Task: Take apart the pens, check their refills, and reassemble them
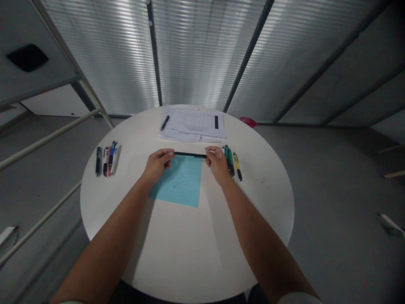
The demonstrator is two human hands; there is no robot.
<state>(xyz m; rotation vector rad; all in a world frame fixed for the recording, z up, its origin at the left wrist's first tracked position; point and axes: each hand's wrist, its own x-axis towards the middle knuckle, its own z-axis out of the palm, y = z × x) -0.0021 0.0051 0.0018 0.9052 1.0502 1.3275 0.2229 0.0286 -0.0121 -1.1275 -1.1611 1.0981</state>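
Nearest on my feed, the left hand [156, 166] and right hand [217, 164] reach in from the bottom over the round white counter [247, 236]. Step in hand, as I read it: a two-handed hold. The left fingers [166, 154] and right fingers [210, 151] are curled closed on opposite ends of a slim black pen [190, 154], which lies level between the hands, about at the top edge of a pale blue sheet [179, 185]. I cannot tell whether the pen touches the sheet. From this hold, the next move calls for both hands working together, since both ends are gripped.

Left of the left hand, a tight row of pens [106, 158] shows black, pink, blue and white bodies. Just beside the right hand lie green pens [230, 161], with a yellow pen [238, 166] next to them. I see no container. Farther on, stacked printed papers [193, 124] carry a black pen [165, 123] and a black strip [216, 122]. Beyond the counter's rim, a pink object [248, 122] sits on the floor [316, 169].
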